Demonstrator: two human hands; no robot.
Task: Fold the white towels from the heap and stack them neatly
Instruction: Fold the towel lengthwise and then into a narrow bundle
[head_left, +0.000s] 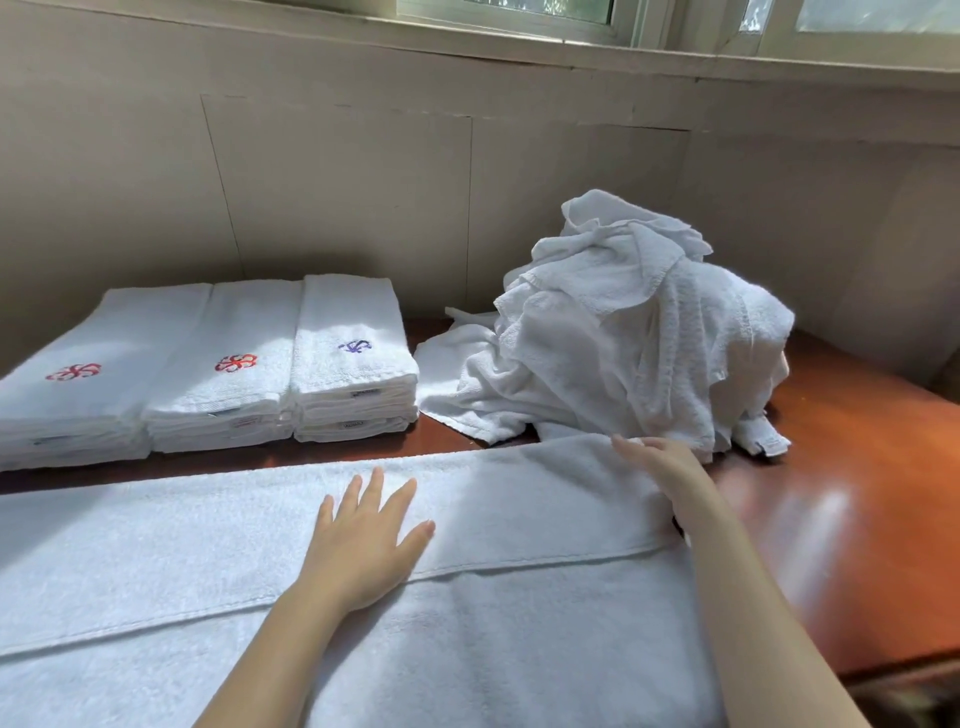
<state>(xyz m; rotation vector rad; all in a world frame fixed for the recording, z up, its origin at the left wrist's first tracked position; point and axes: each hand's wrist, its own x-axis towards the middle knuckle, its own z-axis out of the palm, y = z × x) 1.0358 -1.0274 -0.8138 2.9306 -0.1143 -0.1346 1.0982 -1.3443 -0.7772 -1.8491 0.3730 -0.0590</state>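
Observation:
A long white towel (171, 551) lies spread across the near part of the table, one lengthwise flap folded over it. My left hand (363, 545) presses flat on the flap near its middle, fingers straight and spread. At the flap's far right corner my right hand (657, 462) rests, its fingers stretched along the towel's edge. A heap of crumpled white towels (628, 332) rises behind my right hand. Three stacks of folded white towels stand side by side at the back left: left stack (72, 374), middle stack (228, 369) and right stack (353, 353), each topped with an embroidered emblem.
The table is glossy reddish wood (841, 478), bare on the right of the spread towel. A beige wall (363, 182) closes off the back, with a window sill above it. The table's right front edge shows at the lower right.

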